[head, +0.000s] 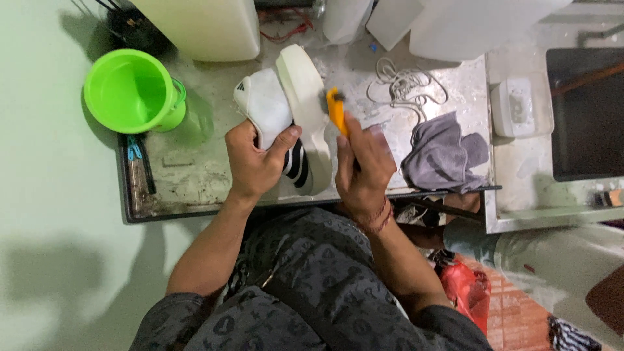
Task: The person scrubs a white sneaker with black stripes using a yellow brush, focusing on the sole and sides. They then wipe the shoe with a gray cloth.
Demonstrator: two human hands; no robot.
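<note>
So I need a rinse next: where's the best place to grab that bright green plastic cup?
Take the bright green plastic cup by the loop handle on its right side, coming from the right over the tray. It stands upright, mouth open upward, and the handle faces the left hand.

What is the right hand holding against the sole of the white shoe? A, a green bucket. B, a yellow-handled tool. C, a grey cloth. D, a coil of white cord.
B: the right hand grips a yellow-handled tool whose tip meets the pale sole of the white shoe, which the left hand steadies, while the green bucket, grey cloth and white cord lie untouched on the tray.
</note>
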